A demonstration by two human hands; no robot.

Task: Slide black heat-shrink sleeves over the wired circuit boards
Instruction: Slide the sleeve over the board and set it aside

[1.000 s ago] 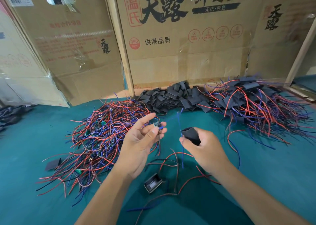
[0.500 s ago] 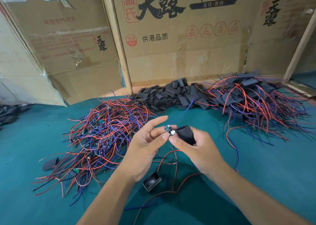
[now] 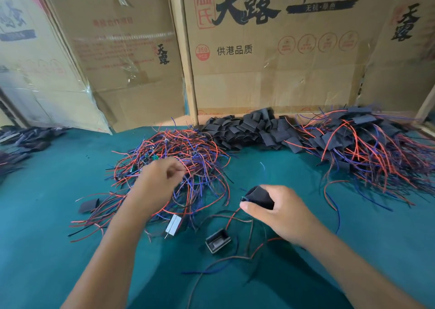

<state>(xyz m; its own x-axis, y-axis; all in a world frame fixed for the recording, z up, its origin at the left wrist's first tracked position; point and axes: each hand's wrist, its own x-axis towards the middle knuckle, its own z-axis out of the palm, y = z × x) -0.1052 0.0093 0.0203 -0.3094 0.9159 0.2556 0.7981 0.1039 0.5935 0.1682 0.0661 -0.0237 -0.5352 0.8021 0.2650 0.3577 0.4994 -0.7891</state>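
1. Sleeve work sits in your right hand [image 3: 280, 211]: the fingers curl round a black heat-shrink sleeve [image 3: 260, 197], thumb pressed at its open mouth, where a small board edge seems to show, though it is too small to be sure. Red and dark wires trail from that mouth down onto the green mat [image 3: 376, 250], which suggests the board is already inside and you are holding the tube steady while the leads hang free.

2. Your left hand [image 3: 157, 181] reaches over the pile of unsleeved wired boards [image 3: 188, 153], fingers curled as if pinching among the wires; I cannot tell whether it holds one yet. Judging by the reach, it is fetching the next piece.

3. The loose black sleeves [image 3: 249, 130] are heaped against the cardboard box [image 3: 270, 78], between the raw pile and the sleeved boards [image 3: 353, 141] on your right, so stock runs left to right across you.

4. Near your wrists lie a small black frame-like part [image 3: 217, 240] and a grey rectangular piece [image 3: 173, 225]; one stray sleeve [image 3: 89, 205] lies left of the pile.

5. Risk, as I judge it: the trailing leads could snag on the loose wires below.
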